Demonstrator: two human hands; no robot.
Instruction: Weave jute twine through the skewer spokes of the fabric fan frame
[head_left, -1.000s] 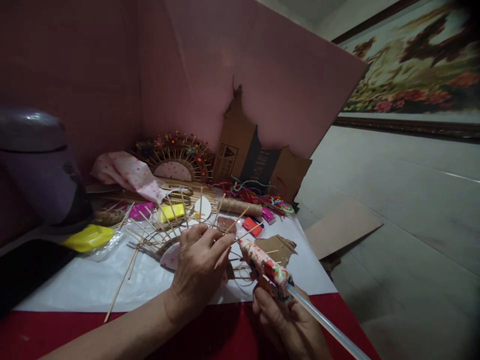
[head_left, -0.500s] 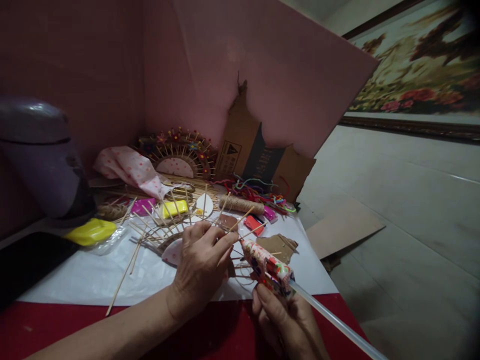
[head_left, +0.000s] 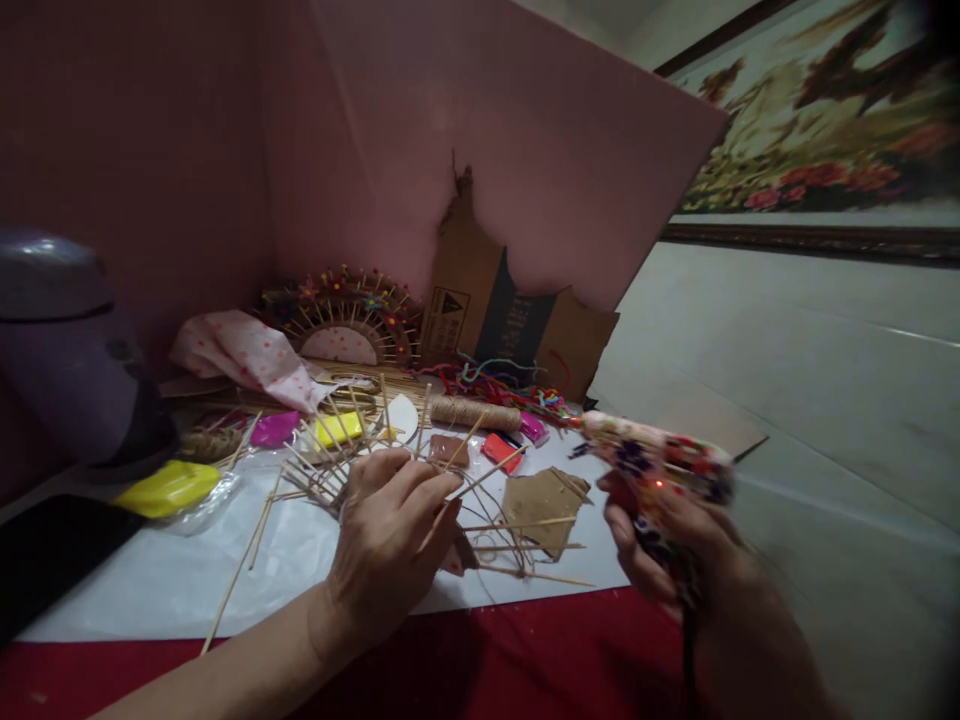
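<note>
My left hand [head_left: 395, 530] is closed over a fan-shaped frame of thin wooden sticks [head_left: 517, 523], thumb and fingertips pinched near its right side. The hand hides the frame's middle, and sticks fan out on both sides of it. Brown twine loops run among the right-hand sticks. My right hand [head_left: 679, 545] is wrapped around the handle of a hot glue gun [head_left: 660, 450] with a flowery pattern. A small red light glows on the gun. Its nozzle points left, held apart from the frame, to the right of the torn cardboard piece [head_left: 546, 500].
Behind the hands lie a twine roll [head_left: 476, 413], yellow clay packet [head_left: 339, 430], red clay packet [head_left: 501, 453] and coloured strands [head_left: 487, 378]. A finished-looking stick fan [head_left: 341, 343] and torn cardboard [head_left: 517, 310] lean at the back. A purple bottle-like object [head_left: 67, 370] stands left.
My right hand has carried the glue gun right and upward, away from the frame and my left hand. My left hand keeps its hold. The view has shifted slightly.
</note>
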